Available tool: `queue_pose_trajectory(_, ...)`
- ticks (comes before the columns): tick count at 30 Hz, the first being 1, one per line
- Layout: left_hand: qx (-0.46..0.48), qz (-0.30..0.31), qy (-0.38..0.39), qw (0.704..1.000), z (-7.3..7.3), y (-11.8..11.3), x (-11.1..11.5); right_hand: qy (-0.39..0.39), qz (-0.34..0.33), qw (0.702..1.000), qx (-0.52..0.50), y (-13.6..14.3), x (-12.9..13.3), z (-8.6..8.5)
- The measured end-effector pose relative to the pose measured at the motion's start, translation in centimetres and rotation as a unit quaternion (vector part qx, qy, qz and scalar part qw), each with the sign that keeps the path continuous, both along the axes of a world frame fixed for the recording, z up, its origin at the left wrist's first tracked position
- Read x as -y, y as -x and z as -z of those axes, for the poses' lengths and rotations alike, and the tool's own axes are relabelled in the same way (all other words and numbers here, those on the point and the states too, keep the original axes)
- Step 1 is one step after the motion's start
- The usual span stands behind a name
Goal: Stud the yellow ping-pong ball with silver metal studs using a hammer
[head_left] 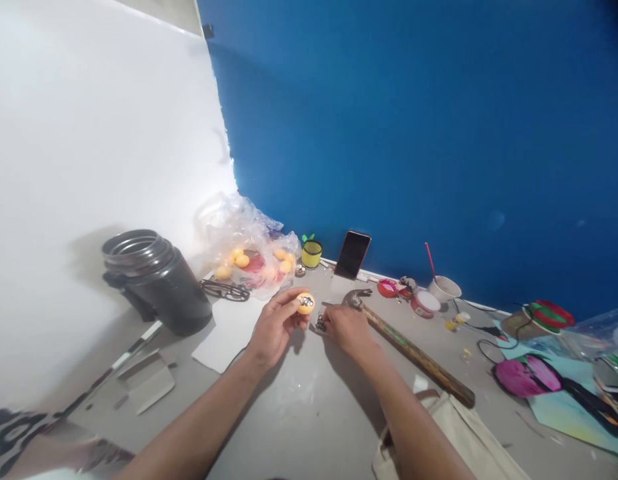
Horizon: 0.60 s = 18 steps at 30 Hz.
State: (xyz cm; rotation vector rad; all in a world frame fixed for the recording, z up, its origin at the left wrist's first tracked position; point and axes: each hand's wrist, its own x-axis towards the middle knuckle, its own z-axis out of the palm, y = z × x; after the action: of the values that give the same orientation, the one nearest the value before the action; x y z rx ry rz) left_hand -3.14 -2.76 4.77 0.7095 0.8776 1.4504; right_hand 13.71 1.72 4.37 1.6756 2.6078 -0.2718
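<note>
My left hand [277,327] grips a small orange-yellow ball [305,310] between thumb and fingers. Shiny silver bits show on the side of the ball that faces me; whether they sit inside it or on it I cannot tell. Just to the right, my right hand [346,327] is lowered to the table, its fingers pinched together at a small cluster of dark metal pieces [320,323]. The back of that hand hides part of its grip. Beyond it lies a claw hammer [413,347], its head near my right knuckles and its wooden handle slanting toward me.
A dark open-topped flask [163,287] stands left, near folded glasses [226,290] and white paper [223,333]. Behind are a plastic bag [253,240] of orange balls, a yellow cup [311,254] and a leaning phone [353,255]. Beige cloth [459,433] and a paper cup [445,289] are right.
</note>
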Motion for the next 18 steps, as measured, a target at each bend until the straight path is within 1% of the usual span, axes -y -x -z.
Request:
queue_pose_trajectory(4,0.005,0.003,0.002,1.0,0.1,0.2,0.0,-0.001,0.012,1.0,-0.022,-0.2,0.0,0.1)
queue_pose_trajectory(7,0.008,0.008,0.003,1.0,0.1,0.3,0.0,0.003,0.035,0.998,-0.061,-0.5,-0.2,-0.1)
queue_pose_trajectory(9,0.013,0.014,0.001,1.0,0.1,0.3,0.0,0.011,0.045,0.992,-0.118,-0.7,-0.5,-0.2)
queue_pose_trajectory(10,0.017,0.018,-0.001,1.0,0.0,0.3,0.0,0.023,0.045,0.985,-0.164,-0.8,-0.6,-0.3)
queue_pose_trajectory(11,0.021,0.021,-0.005,1.0,0.0,0.3,0.0,0.044,0.046,0.972,-0.225,-1.0,-0.7,-0.4)
queue_pose_trajectory(12,0.023,0.025,-0.01,0.999,0.0,0.3,0.0,0.075,0.05,0.95,-0.298,-1.1,-0.7,-0.6)
queue_pose_trajectory(13,0.023,0.029,-0.016,0.999,0.0,0.3,0.1,0.113,0.055,0.918,-0.376,-1.2,-0.8,-0.7)
queue_pose_trajectory(15,0.006,0.036,-0.029,0.999,-0.1,0.3,0.2,0.196,0.071,0.83,-0.518,-1.3,-0.7,-1.0)
queue_pose_trajectory(17,-0.033,0.035,-0.041,0.998,-0.1,0.2,0.4,0.264,0.082,0.743,-0.609,-1.3,-0.4,-1.3)
queue_pose_trajectory(18,-0.056,0.033,-0.047,0.997,-0.1,0.2,0.4,0.29,0.081,0.709,-0.637,-1.3,-0.3,-1.4)
